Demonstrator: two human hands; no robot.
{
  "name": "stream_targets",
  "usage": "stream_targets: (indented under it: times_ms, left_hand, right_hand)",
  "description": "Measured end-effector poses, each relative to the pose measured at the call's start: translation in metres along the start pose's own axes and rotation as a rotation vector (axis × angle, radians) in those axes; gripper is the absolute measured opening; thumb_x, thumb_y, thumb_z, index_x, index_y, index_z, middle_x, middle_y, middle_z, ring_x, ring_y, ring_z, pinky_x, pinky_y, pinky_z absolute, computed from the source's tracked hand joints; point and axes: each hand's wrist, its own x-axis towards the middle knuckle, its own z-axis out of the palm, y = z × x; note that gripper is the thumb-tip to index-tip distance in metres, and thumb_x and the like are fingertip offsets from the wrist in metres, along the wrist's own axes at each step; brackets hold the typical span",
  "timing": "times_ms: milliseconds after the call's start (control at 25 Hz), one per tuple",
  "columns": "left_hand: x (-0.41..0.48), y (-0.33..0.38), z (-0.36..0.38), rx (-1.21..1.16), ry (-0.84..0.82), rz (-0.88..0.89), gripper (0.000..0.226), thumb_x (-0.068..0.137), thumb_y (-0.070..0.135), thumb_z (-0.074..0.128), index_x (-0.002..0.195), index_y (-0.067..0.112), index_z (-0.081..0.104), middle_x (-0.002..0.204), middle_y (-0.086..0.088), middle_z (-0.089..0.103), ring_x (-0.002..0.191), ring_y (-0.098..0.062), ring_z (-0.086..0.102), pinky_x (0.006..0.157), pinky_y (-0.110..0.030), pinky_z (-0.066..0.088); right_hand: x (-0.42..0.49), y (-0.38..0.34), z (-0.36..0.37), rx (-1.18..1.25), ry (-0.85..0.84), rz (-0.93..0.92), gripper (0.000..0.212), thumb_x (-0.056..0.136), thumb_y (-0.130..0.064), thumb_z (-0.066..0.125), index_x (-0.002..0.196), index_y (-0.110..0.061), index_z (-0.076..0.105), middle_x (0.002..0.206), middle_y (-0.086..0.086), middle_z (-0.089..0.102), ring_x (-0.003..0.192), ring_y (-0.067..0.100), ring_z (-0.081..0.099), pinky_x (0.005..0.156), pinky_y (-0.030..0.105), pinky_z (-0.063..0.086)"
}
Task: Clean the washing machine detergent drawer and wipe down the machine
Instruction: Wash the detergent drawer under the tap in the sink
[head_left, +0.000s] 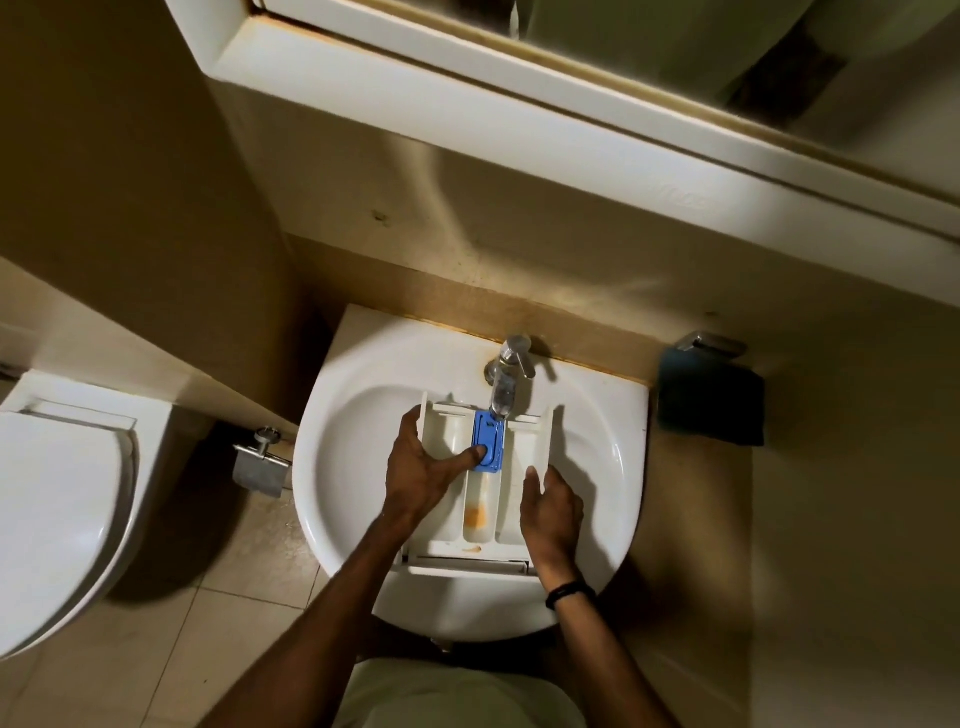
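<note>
Detergent drawer lies across the basin of a white bathroom sink, out of the machine, with its back end under the chrome tap and its front panel toward the person. The left hand grips the drawer's left wall, fingers wrapped over the outer side, while its thumb presses on the blue siphon cap in the middle compartment. The right hand holds the right wall near the front, thumb lying up along the inside edge. Something clear hangs below the spout onto the cap, likely running water, though I cannot tell for sure.

An orange residue patch sits low in the middle channel, with a smaller smear on the front ledge, so the step in hand looks like rinsing and loosening the drawer's parts; the cleaning seems early, and wiping the machine is not yet begun.

Next, the cap probably needs prising or sliding free with the thumb while both hands steady the drawer, then the stained channel calls for scrubbing. A toilet stands to the left.
</note>
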Motion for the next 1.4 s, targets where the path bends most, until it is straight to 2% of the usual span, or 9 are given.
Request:
stream_targets:
  times_ms: [120, 360, 600, 720, 880, 1000, 1120, 1200, 1400]
  left_hand:
    - [-0.001, 0.001, 0.000, -0.035, -0.007, -0.016, 0.095, 0.066, 0.041, 0.097, 0.144, 0.021, 0.047, 0.128, 0.006, 0.065, 0.113, -0.014, 0.063, 0.084, -0.014, 0.051]
    - [-0.005, 0.004, 0.002, -0.029, 0.003, -0.034, 0.100, 0.060, 0.050, 0.098, 0.142, 0.024, 0.048, 0.133, 0.003, 0.066, 0.118, -0.019, 0.065, 0.101, -0.043, 0.058]
    - [-0.001, -0.005, 0.004, -0.034, 0.017, 0.035, 0.095, 0.061, 0.046, 0.099, 0.139, 0.021, 0.052, 0.128, 0.006, 0.069, 0.115, -0.013, 0.068, 0.102, -0.040, 0.057]
    - [0.000, -0.003, 0.007, -0.045, 0.017, 0.067, 0.090, 0.066, 0.036, 0.099, 0.140, 0.016, 0.052, 0.128, 0.005, 0.068, 0.115, -0.011, 0.066, 0.102, -0.028, 0.054]
    - [0.005, -0.013, 0.007, -0.007, 0.039, 0.083, 0.105, 0.059, 0.052, 0.098, 0.144, 0.016, 0.048, 0.136, 0.001, 0.065, 0.125, -0.016, 0.062, 0.110, -0.035, 0.050]
    - [0.005, -0.013, 0.008, 0.017, 0.064, 0.080, 0.110, 0.060, 0.051, 0.098, 0.149, 0.014, 0.045, 0.142, -0.003, 0.062, 0.132, -0.019, 0.057, 0.115, -0.039, 0.046]
    - [0.003, -0.009, 0.009, 0.004, 0.046, 0.088, 0.104, 0.065, 0.040, 0.098, 0.149, 0.012, 0.044, 0.142, -0.004, 0.061, 0.131, -0.020, 0.057, 0.109, -0.030, 0.046]
    - [0.002, -0.008, 0.009, 0.004, 0.043, 0.085, 0.103, 0.068, 0.036, 0.097, 0.151, 0.010, 0.042, 0.144, -0.006, 0.059, 0.132, -0.021, 0.055, 0.104, -0.023, 0.042]
    - [0.002, -0.005, 0.009, 0.013, 0.034, 0.077, 0.106, 0.069, 0.035, 0.097, 0.154, 0.009, 0.038, 0.150, -0.009, 0.055, 0.138, -0.023, 0.050, 0.105, -0.023, 0.040]
  right_hand:
    - [0.003, -0.002, 0.000, 0.020, -0.015, 0.028, 0.028, 0.104, -0.030, 0.048, 0.115, -0.011, 0.066, 0.114, 0.008, 0.072, 0.110, 0.035, 0.063, 0.093, 0.039, 0.050]
    - [-0.002, -0.002, -0.004, 0.137, -0.011, 0.017, 0.026, 0.104, -0.030, 0.047, 0.117, -0.016, 0.065, 0.113, 0.004, 0.073, 0.109, 0.032, 0.063, 0.089, 0.033, 0.046]
    - [-0.009, -0.002, -0.007, -0.036, 0.038, -0.052, 0.035, 0.100, -0.015, 0.053, 0.134, -0.005, 0.055, 0.129, 0.016, 0.063, 0.121, 0.035, 0.056, 0.100, 0.038, 0.044]
    - [-0.033, 0.001, -0.012, -0.170, 0.192, -0.384, 0.043, 0.090, 0.003, 0.057, 0.133, -0.002, 0.058, 0.129, 0.016, 0.060, 0.120, 0.030, 0.056, 0.103, 0.038, 0.049]
    - [-0.051, 0.005, -0.015, -0.359, -0.197, -0.867, 0.046, 0.078, 0.000, 0.036, 0.106, -0.009, 0.071, 0.105, 0.008, 0.065, 0.103, 0.029, 0.062, 0.105, 0.042, 0.048]
    - [-0.031, -0.018, -0.020, -0.697, -0.466, -0.866, 0.036, 0.089, -0.003, 0.042, 0.112, -0.014, 0.067, 0.114, 0.005, 0.062, 0.118, 0.024, 0.054, 0.125, 0.047, 0.013]
    - [-0.027, -0.041, -0.015, -0.976, -0.605, -0.815, 0.037, 0.102, -0.012, 0.040, 0.135, -0.009, 0.057, 0.144, 0.009, 0.048, 0.137, 0.028, 0.041, 0.123, 0.056, 0.007]
    - [-0.023, -0.045, -0.020, -1.094, -0.737, -0.852, 0.036, 0.104, -0.013, 0.038, 0.133, -0.015, 0.059, 0.141, 0.004, 0.054, 0.135, 0.025, 0.045, 0.123, 0.055, 0.005]
    - [-0.016, -0.036, -0.031, -1.021, -0.610, -1.001, 0.032, 0.102, -0.015, 0.043, 0.127, -0.020, 0.064, 0.136, 0.004, 0.054, 0.138, 0.024, 0.041, 0.123, 0.057, -0.002]
